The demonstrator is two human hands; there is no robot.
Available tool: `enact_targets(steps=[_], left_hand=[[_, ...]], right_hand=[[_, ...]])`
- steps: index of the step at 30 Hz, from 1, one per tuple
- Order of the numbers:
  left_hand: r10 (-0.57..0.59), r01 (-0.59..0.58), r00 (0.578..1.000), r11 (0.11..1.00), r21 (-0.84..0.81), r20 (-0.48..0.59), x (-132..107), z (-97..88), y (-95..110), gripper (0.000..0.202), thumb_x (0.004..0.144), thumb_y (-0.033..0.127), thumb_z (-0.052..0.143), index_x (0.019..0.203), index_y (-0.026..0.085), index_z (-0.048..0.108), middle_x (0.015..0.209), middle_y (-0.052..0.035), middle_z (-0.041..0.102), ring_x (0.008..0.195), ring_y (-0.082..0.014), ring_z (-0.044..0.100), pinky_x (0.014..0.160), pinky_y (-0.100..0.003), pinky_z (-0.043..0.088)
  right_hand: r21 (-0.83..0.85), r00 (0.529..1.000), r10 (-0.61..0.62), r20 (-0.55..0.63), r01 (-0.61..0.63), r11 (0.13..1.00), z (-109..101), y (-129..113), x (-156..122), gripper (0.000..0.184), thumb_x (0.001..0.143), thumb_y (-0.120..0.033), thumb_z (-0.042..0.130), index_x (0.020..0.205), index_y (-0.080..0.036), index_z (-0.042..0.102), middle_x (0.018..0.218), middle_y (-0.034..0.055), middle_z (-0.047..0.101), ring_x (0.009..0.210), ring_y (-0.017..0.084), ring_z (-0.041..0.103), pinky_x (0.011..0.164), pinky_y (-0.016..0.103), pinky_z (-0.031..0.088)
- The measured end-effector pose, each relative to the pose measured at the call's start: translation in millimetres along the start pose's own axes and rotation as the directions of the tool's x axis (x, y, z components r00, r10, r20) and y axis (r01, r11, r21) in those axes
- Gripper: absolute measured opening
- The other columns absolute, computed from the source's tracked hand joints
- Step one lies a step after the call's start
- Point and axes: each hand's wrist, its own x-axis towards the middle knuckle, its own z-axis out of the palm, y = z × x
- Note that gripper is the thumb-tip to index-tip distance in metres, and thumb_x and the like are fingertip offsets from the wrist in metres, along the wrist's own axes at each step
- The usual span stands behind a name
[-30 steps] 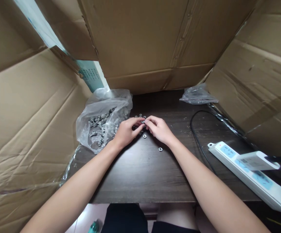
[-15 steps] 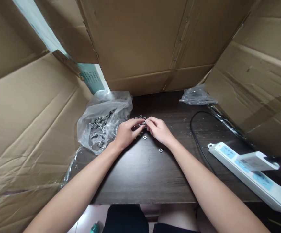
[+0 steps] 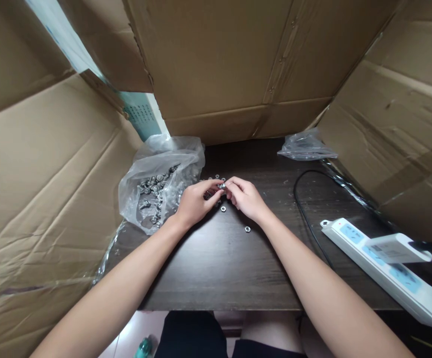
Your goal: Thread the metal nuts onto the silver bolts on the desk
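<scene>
Above the dark table, a small shiny bolt [image 3: 221, 186] is pinched between the thumb and fingers of my left hand [image 3: 196, 200]. My right hand [image 3: 247, 199] meets it from the right, its fingers closed at the bolt's end around what looks like a nut, largely hidden by the fingertips. One loose hex nut [image 3: 223, 209] lies just below the hands, and a second nut [image 3: 248, 229] rests nearer the front by my right wrist. Several more small nuts are partly visible behind and under my left fingers.
Left of my hands, an open clear plastic bag [image 3: 132, 171] holds many bolts. Another plastic bag [image 3: 305, 145] lies at the back right. A white power strip [image 3: 369, 268] with a plugged-in adapter and a black cable [image 3: 298, 204] occupy the right side. Cardboard walls [image 3: 216, 64] surround the table [image 3: 216, 278].
The bolt shows more clearly between my fingertips, and my right fingers have shifted slightly around its end. The view has tilted a little; the loose nuts lie as before.
</scene>
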Motion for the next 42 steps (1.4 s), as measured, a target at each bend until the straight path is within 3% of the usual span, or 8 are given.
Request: enact_targets(steps=[4,10,17,22,25,28,37,42], left_hand=[[-0.005,0.005,1.000,1.000,0.008,0.023,0.0,-1.0,1.0,0.022,0.092,0.019,0.067,0.114,0.019,0.071,0.090,-0.0015,0.077,0.080,-0.0156,0.073,0.076,-0.027,0.056],[0.007,-0.012,0.999,0.993,0.118,0.038,0.7,-3.5,4.3,0.019,0.093,0.023,0.068,0.111,0.021,0.073,0.095,-0.0029,0.077,0.085,-0.0183,0.072,0.081,-0.032,0.055],[0.105,-0.105,0.994,0.990,0.098,0.001,0.5,-2.7,4.1,0.019,0.093,0.020,0.067,0.111,0.017,0.071,0.091,-0.0040,0.075,0.084,-0.0168,0.071,0.080,-0.029,0.055],[0.133,-0.132,0.991,0.988,0.083,-0.004,0.4,-3.2,3.0,0.019,0.092,0.018,0.067,0.111,0.017,0.070,0.090,-0.0039,0.074,0.083,-0.0159,0.070,0.080,-0.028,0.055],[0.128,-0.128,0.992,0.989,0.075,-0.002,0.2,-3.4,3.6,0.020,0.092,0.017,0.067,0.111,0.017,0.071,0.091,-0.0039,0.074,0.084,-0.0156,0.070,0.081,-0.028,0.055],[0.108,-0.108,0.994,0.993,0.053,-0.014,0.5,-2.7,5.6,0.020,0.093,0.018,0.066,0.112,0.018,0.072,0.095,-0.0046,0.074,0.087,-0.0160,0.070,0.082,-0.029,0.056],[0.056,-0.057,0.998,0.998,-0.026,-0.035,1.7,-2.1,6.0,0.020,0.091,0.019,0.069,0.110,0.018,0.075,0.094,-0.0046,0.077,0.084,-0.0160,0.072,0.082,-0.029,0.057],[0.035,-0.036,0.999,0.999,-0.026,-0.030,1.6,-2.9,4.2,0.018,0.090,0.020,0.071,0.108,0.018,0.075,0.091,-0.0039,0.076,0.081,-0.0151,0.071,0.078,-0.027,0.057]], right_hand=[[0.021,1.000,-0.006,0.028,0.005,1.000,0.8,-1.8,-0.7,0.026,0.089,-0.043,0.053,0.086,-0.019,0.064,0.067,-0.0015,0.054,0.056,0.014,0.046,0.053,0.027,0.035],[-0.014,1.000,-0.011,0.026,0.011,1.000,2.1,-1.8,-0.5,0.030,0.091,-0.045,0.051,0.078,-0.020,0.060,0.067,-0.0010,0.053,0.059,0.014,0.045,0.056,0.028,0.034],[-0.077,0.999,-0.043,0.020,0.045,0.996,1.3,1.4,0.6,0.045,0.097,-0.049,0.046,0.062,-0.020,0.047,0.061,-0.0017,0.046,0.060,0.014,0.043,0.059,0.029,0.032],[0.017,1.000,-0.013,0.006,0.013,1.000,1.1,0.7,-0.6,0.033,0.094,-0.048,0.050,0.077,-0.020,0.056,0.063,-0.0026,0.050,0.057,0.014,0.044,0.056,0.027,0.033],[0.052,0.999,0.005,0.034,-0.006,0.999,1.4,-3.4,-1.9,0.023,0.089,-0.043,0.054,0.085,-0.021,0.060,0.062,-0.0038,0.048,0.055,0.014,0.043,0.054,0.027,0.034],[0.038,0.998,0.014,0.064,-0.017,0.999,1.2,-5.5,-2.4,0.023,0.088,-0.042,0.053,0.082,-0.021,0.059,0.061,-0.0034,0.046,0.055,0.014,0.041,0.053,0.027,0.033],[-0.033,0.998,-0.008,0.064,0.010,0.999,0.5,0.8,-0.5,0.042,0.097,-0.052,0.045,0.071,-0.020,0.052,0.066,0.0004,0.051,0.058,0.014,0.044,0.052,0.026,0.033],[0.000,1.000,-0.001,0.028,0.001,1.000,-0.1,-0.4,-1.8,0.029,0.094,-0.046,0.050,0.080,-0.021,0.055,0.066,-0.0020,0.051,0.058,0.014,0.045,0.053,0.026,0.034]])
